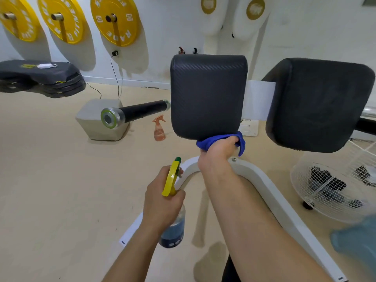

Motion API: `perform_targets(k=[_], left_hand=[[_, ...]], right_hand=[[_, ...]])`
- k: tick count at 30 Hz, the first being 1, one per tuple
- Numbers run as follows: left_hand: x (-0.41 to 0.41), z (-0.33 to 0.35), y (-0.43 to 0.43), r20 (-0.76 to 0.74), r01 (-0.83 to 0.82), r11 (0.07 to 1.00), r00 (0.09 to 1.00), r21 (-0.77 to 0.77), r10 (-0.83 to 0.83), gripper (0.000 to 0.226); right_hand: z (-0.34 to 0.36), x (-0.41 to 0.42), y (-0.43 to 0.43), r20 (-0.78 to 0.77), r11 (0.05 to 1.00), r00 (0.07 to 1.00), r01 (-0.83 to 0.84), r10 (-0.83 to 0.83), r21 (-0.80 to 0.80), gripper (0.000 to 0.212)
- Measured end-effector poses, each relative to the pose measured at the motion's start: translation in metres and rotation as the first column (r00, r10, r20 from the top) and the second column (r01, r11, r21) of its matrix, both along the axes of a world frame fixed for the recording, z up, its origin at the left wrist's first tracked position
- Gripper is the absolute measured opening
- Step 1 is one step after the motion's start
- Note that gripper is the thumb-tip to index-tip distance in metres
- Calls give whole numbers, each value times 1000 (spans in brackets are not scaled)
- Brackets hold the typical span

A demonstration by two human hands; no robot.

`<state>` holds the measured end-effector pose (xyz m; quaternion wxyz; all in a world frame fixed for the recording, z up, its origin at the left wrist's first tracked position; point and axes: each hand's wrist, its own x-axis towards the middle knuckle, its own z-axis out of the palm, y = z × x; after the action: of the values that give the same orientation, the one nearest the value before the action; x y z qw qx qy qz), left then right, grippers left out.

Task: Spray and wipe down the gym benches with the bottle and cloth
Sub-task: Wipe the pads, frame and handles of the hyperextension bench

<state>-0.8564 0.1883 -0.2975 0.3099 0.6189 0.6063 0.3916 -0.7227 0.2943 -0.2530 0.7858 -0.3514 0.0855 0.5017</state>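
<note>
Two black padded cushions sit side by side on a white machine frame (264, 180): the left pad (207, 94) and the right pad (319, 104). My right hand (218, 151) grips a blue cloth (213, 141) against the bottom edge of the left pad. Lower and to the left, my left hand (162, 198) holds a spray bottle (173, 224) by its neck; the bottle has a yellow trigger head, a green nozzle and blue liquid inside. Its nozzle points up toward the left pad.
An orange spray bottle (159, 129) stands on the floor beside a black roller bar (140, 110) and a grey block (97, 123). A white fan (333, 180) lies at right. Yellow weight plates (116, 19) hang on the wall; black mats (40, 78) are stacked at far left.
</note>
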Motion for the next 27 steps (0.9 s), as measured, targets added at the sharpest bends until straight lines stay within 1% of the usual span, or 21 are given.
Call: perform_targets(k=[3,5,7,9,11,13,14,15,16,17,19,20,21,22,25,26,27], left_hand=[[-16,-2,6,-14,-46,999,999,24,46,53],[-24,-3,10,-9,-67,997,998,28,67,53],[-30,-3,10,-3,-80,997,997,24,80,53],[-36,-2,10,-7,-104,994,994,29,105,53],[-41,1,11,-17,-131,991,991,13,132,50],[-43,4,14,-20,-114,993,993,16,114,48],[-43,5,17,-23,-100,995,995,13,101,48],[-43,6,19,-27,-92,996,995,10,92,49],[-41,7,22,-30,-86,996,996,10,87,50],[-39,9,24,-31,-83,996,996,12,83,50],[-34,9,29,-20,-83,996,996,13,83,48],[-32,8,31,-13,-85,996,996,13,85,48],[-29,6,33,-8,-85,996,996,12,85,48],[-26,4,33,-8,-79,997,997,7,80,49],[-17,-3,32,-13,-54,999,998,-1,54,49],[-14,-5,32,-16,-43,999,999,-2,43,49],[-11,-6,31,-13,-32,999,999,-3,32,49]], right_hand=[[-2,-21,-3,-140,998,988,-64,62,-6,30],[-5,-44,-2,-184,981,965,-195,189,-17,28],[-4,-67,-1,-274,949,910,-312,311,41,30],[5,-83,-2,-321,904,845,-398,428,158,31],[11,-85,-4,-359,876,800,-425,481,229,35],[7,-73,-6,-413,874,771,-410,485,260,56],[7,-64,-8,-420,871,764,-418,490,257,56],[8,-55,-12,-424,866,756,-431,499,252,48],[9,-45,-17,-414,870,765,-444,494,216,39],[10,-34,-22,-389,873,783,-452,486,182,37],[12,-10,-32,-269,892,853,-445,448,74,52],[13,4,-35,-178,905,889,-425,421,19,56],[14,18,-37,-94,916,914,-399,395,-30,53],[16,32,-39,-28,924,927,-374,373,-79,46],[26,65,-40,73,946,953,-279,294,-162,22],[28,71,-38,136,956,955,-238,262,-175,17],[29,75,-38,244,960,938,-202,247,-193,12]])
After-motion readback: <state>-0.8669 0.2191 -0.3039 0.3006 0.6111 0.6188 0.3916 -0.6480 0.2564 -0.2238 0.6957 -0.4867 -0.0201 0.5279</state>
